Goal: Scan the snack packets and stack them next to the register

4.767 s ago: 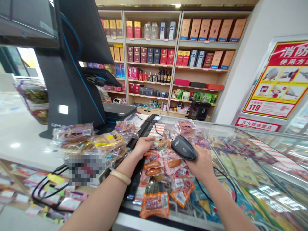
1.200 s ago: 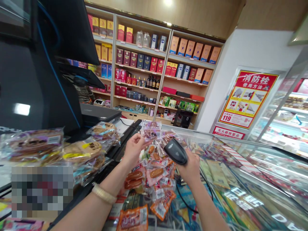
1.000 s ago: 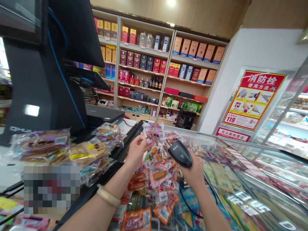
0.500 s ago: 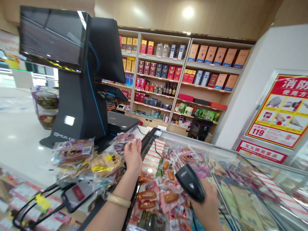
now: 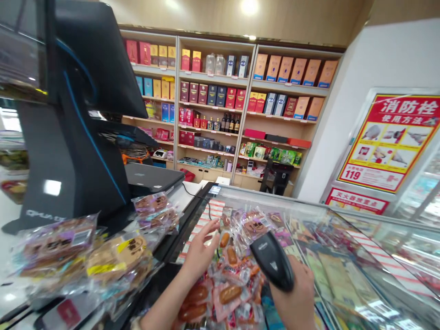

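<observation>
A black handheld barcode scanner (image 5: 273,262) is gripped in my right hand (image 5: 297,291), its head pointing up and left over the glass counter. My left hand (image 5: 202,243) hovers at the left of a heap of wrapped sausages (image 5: 229,294), fingers stretched out and holding nothing. Beyond the scanner head lies a clear-and-purple packet of flat brown food (image 5: 254,224), near my left fingertips but apart from them. To the left, a similar purple packet (image 5: 156,214) rests by the black terminal base, with a brown packet with yellow labels (image 5: 117,256) closer in.
A black point-of-sale terminal (image 5: 68,156) rises at the left. More flat purple packets (image 5: 57,247) and a phone-like device (image 5: 67,314) lie before it. The glass display case (image 5: 330,215) stretches right. Shelves of boxed bottles (image 5: 211,98) and a red poster (image 5: 392,137) stand behind.
My left hand has moved right, from the purple packet by the terminal to the sausage heap, its fingers now extended. The view has turned right. My right hand still holds the scanner.
</observation>
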A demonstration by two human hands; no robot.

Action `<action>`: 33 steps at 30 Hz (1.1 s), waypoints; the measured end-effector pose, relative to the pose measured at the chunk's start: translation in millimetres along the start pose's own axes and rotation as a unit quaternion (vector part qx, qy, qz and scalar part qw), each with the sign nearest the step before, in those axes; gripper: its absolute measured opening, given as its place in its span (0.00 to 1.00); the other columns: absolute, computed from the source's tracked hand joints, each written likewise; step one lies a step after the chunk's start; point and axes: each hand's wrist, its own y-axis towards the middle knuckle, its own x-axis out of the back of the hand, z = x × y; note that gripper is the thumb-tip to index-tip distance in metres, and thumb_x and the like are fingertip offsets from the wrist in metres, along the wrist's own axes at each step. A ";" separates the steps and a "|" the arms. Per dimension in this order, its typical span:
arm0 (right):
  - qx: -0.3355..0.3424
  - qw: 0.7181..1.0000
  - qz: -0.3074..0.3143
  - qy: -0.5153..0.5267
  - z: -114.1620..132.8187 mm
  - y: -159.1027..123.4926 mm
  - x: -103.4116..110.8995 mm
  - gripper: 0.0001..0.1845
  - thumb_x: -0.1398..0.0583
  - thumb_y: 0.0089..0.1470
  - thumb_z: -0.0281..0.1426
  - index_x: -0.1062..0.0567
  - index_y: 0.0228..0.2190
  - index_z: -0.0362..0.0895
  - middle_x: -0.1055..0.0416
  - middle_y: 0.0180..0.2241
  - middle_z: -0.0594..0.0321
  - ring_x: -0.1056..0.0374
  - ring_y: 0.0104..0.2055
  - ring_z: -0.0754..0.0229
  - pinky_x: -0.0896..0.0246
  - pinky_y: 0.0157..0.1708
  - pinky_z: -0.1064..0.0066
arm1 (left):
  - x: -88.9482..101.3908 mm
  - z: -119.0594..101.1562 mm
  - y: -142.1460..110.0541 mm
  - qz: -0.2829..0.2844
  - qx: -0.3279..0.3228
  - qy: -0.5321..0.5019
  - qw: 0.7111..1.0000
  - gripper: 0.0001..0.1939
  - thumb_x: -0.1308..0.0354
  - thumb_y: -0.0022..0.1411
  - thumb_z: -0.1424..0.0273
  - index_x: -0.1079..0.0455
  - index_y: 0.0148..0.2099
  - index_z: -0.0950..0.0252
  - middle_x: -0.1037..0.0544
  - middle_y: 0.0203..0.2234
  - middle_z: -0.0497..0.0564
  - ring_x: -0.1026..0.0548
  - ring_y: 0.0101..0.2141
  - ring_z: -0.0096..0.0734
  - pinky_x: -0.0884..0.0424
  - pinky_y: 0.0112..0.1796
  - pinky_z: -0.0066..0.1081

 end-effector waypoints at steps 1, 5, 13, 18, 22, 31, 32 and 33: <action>-0.017 1.000 -0.005 -0.009 -3.3 0.4 1.1 0.11 0.42 0.54 0.42 0.28 0.34 0.48 0.27 0.31 0.60 0.33 0.33 0.52 0.43 0.40 0.60 | -4.4 -0.8 -4.8 0.032 -0.025 0.039 0.998 0.24 0.37 0.53 0.64 0.27 0.54 0.60 0.21 0.48 0.58 0.26 0.53 0.46 0.35 0.56 0.46; -0.088 0.996 -0.026 -0.015 -6.7 2.6 5.1 0.10 0.42 0.53 0.40 0.29 0.34 0.48 0.29 0.29 0.60 0.34 0.33 0.51 0.42 0.38 0.61 | -15.2 -1.2 -21.5 0.121 -0.085 0.140 0.979 0.25 0.41 0.58 0.63 0.30 0.59 0.54 0.28 0.57 0.55 0.32 0.58 0.45 0.40 0.60 0.44; -0.070 0.997 -0.028 -0.022 -9.3 1.6 4.8 0.11 0.40 0.52 0.41 0.28 0.35 0.48 0.26 0.31 0.58 0.32 0.33 0.50 0.42 0.35 0.63 | -10.7 2.2 -32.4 0.196 -0.066 0.170 0.964 0.23 0.45 0.62 0.59 0.33 0.60 0.46 0.32 0.61 0.49 0.38 0.62 0.45 0.44 0.62 0.44; -0.093 0.996 0.012 0.003 -3.7 -1.2 1.0 0.13 0.41 0.54 0.44 0.28 0.34 0.47 0.26 0.30 0.59 0.32 0.34 0.51 0.43 0.38 0.63 | -14.3 -2.2 -36.2 0.228 -0.030 0.163 0.959 0.26 0.46 0.63 0.58 0.38 0.63 0.44 0.37 0.64 0.47 0.43 0.65 0.44 0.50 0.64 0.47; -0.130 0.991 0.022 0.022 3.3 2.1 0.6 0.12 0.41 0.54 0.43 0.28 0.33 0.47 0.26 0.30 0.59 0.32 0.34 0.50 0.44 0.39 0.62 | -23.8 -9.6 -34.8 0.232 -0.035 0.157 0.959 0.27 0.47 0.64 0.58 0.40 0.65 0.48 0.40 0.65 0.50 0.47 0.66 0.43 0.49 0.63 0.45; -0.156 0.987 -0.005 0.044 -1.1 16.8 0.4 0.13 0.41 0.49 0.41 0.26 0.33 0.45 0.26 0.29 0.60 0.30 0.33 0.51 0.42 0.36 0.65 | -39.8 -6.2 -20.4 0.152 0.001 0.028 0.988 0.24 0.37 0.54 0.59 0.25 0.53 0.57 0.29 0.58 0.55 0.34 0.60 0.45 0.41 0.60 0.42; -0.156 0.986 -0.008 0.050 -2.5 17.4 -0.4 0.13 0.40 0.48 0.41 0.26 0.33 0.45 0.26 0.28 0.60 0.30 0.32 0.52 0.42 0.35 0.65 | -39.6 -5.4 -18.5 0.115 0.028 -0.012 0.993 0.22 0.35 0.52 0.59 0.23 0.49 0.59 0.26 0.55 0.56 0.30 0.56 0.45 0.36 0.57 0.41; -0.157 0.986 -0.010 0.058 -4.1 17.8 -1.2 0.13 0.40 0.47 0.41 0.26 0.32 0.45 0.26 0.27 0.61 0.30 0.31 0.52 0.42 0.33 0.66 | -38.7 -4.9 -16.4 0.073 0.061 -0.054 0.994 0.21 0.33 0.50 0.59 0.21 0.45 0.62 0.23 0.50 0.57 0.27 0.52 0.44 0.31 0.53 0.39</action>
